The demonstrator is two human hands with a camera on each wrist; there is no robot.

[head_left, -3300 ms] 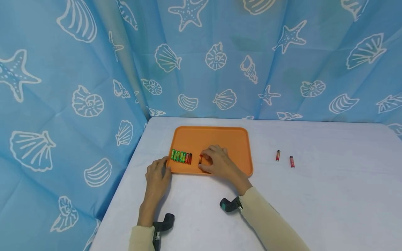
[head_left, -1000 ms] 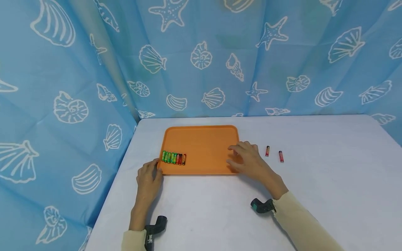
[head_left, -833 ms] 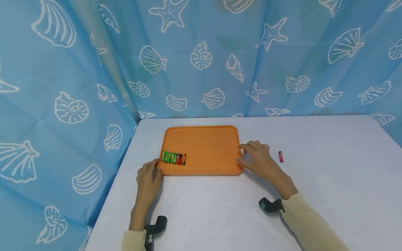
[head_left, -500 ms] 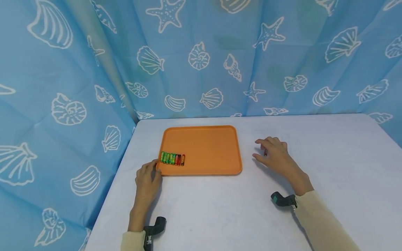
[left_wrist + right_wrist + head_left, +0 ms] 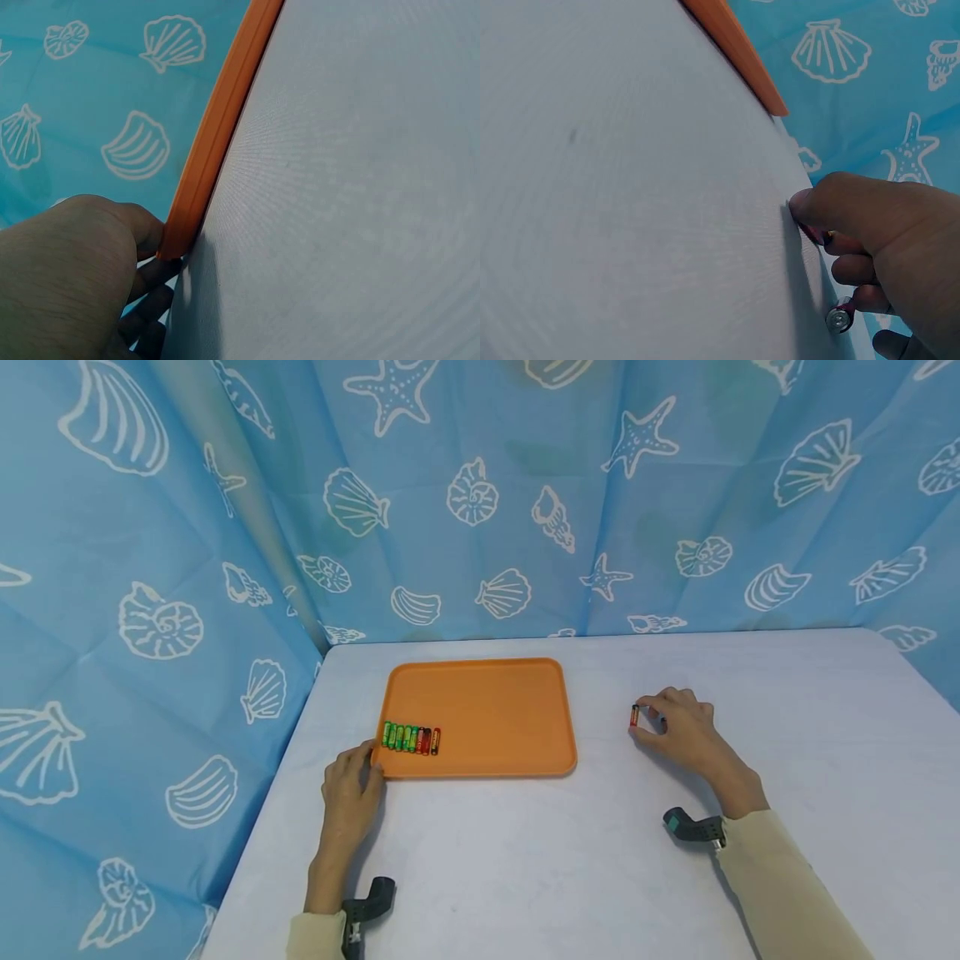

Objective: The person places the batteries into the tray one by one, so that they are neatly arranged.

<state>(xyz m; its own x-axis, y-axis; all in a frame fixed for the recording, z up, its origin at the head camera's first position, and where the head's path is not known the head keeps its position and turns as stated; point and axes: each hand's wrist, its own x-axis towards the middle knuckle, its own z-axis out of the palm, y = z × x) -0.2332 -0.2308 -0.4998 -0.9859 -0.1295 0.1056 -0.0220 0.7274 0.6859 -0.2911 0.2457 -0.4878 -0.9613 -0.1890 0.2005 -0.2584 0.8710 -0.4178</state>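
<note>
In the head view my right hand (image 5: pixel 686 735) is right of the tray, pinching a small red battery (image 5: pixel 634 716) between thumb and fingertips. The right wrist view shows that battery (image 5: pixel 812 234) largely covered by the thumb. A second battery (image 5: pixel 840 316) lies under the fingers there, its silver end facing the camera. My left hand (image 5: pixel 347 797) grips the near left corner of the orange tray (image 5: pixel 495 710), thumb at the front edge and forefinger at the side. Inside the tray, several green batteries (image 5: pixel 399 737) and a few red batteries (image 5: pixel 425 741) stand side by side in a row.
A white cloth covers the table (image 5: pixel 510 860). Behind it and to the left hangs a blue curtain (image 5: pixel 435 543) with white shell prints. Each wrist carries a black camera mount (image 5: pixel 693 828).
My right hand placed a red battery at the row's right end, left the tray and moved right, then closed finger and thumb on another red battery. The left hand stayed at the tray corner.
</note>
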